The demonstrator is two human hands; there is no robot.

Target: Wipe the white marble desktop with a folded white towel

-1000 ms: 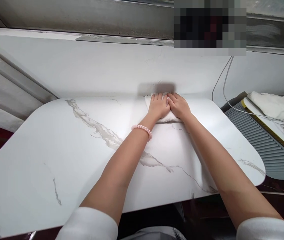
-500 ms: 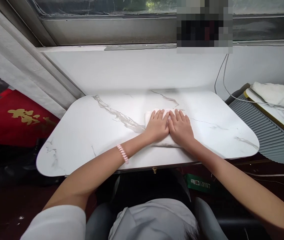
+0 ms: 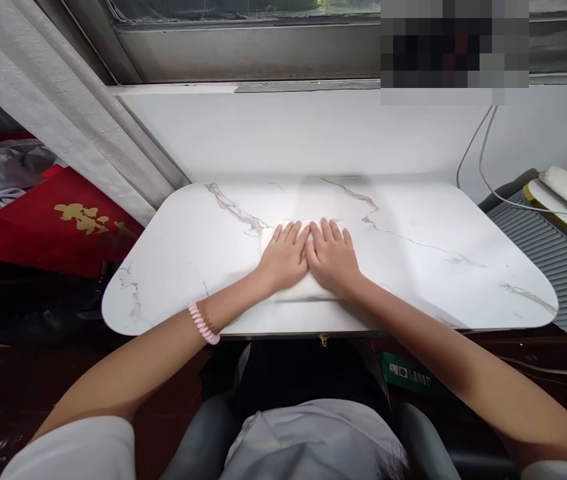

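- Cloth (image 3: pixel 304 289), apparently folded, lies on a marbled table (image 3: pixel 438 283).
- Left hand (image 3: pixel 286 257) and right hand (image 3: pixel 333 259) rest atop it, palms down, fingers slightly spread.

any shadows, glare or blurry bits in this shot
Head view: soft shadow on the white tabletop, beyond the hands and to their right; small glints on the dark floor, lower left; pixelated block over part of the window; left hand and right hand fairly sharp.

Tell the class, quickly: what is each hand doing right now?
Left hand: open, flat on the cloth.
Right hand: open, flat on the same cloth.
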